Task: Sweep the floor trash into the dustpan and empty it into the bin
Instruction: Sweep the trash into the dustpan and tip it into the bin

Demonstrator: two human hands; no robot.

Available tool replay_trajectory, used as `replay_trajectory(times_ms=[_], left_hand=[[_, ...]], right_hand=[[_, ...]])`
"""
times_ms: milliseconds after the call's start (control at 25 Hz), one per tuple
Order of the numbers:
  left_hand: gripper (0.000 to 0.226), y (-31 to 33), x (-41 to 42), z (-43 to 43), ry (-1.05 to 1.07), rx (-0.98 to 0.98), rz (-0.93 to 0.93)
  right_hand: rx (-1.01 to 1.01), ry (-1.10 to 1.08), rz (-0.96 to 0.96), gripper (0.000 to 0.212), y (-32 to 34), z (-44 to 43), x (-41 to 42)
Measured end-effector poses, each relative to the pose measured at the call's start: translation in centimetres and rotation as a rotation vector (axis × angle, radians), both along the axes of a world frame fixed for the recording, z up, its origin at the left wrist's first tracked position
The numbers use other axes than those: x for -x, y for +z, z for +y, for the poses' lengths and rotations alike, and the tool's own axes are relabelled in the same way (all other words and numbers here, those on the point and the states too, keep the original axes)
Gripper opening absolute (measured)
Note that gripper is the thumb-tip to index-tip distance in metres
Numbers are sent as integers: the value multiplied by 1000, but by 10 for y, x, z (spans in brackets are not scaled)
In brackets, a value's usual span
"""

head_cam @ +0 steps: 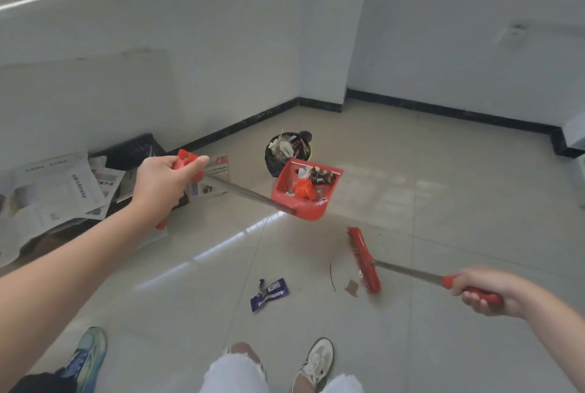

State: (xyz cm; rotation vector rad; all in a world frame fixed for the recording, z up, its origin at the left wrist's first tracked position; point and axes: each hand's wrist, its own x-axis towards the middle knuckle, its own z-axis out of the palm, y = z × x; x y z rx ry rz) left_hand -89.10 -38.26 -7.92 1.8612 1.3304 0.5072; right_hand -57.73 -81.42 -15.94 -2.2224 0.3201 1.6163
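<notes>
My left hand [161,185] grips the red handle of a long-handled red dustpan [319,205]. The pan hangs in the air just in front of the bin and carries several scraps, among them an orange wad and dark wrappers. The bin [286,152], lined with a black bag and filled with trash, stands near the wall. My right hand [484,289] holds the red grip of a broom; its red head [364,259] is low over the floor. A blue wrapper [269,294] and a brown scrap [351,287] lie on the tiles.
Spread newspapers [53,199] and a black crate [133,148] lie at the left by the wall. Another person's blue-green shoe [87,357] is at the lower left. My own knees and white shoe [316,361] are at the bottom. White walls with black skirting border the tiled floor.
</notes>
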Motion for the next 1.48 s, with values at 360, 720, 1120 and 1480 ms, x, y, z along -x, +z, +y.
replay_trajectory(times_ms=[360, 720, 1120, 1480], left_hand=[[35, -26, -39, 66, 395, 239, -229], [37, -122, -31, 130, 829, 662, -286], [28, -204, 12, 79, 1025, 991, -403], [46, -261, 9, -18, 1225, 1339, -485]], right_hand=[[-59, -1, -144, 43, 36, 71, -46], [-13, 86, -148, 45, 38, 167, -88], [17, 304, 15, 42, 34, 235, -154], [-18, 435, -18, 44, 17, 277, -191]])
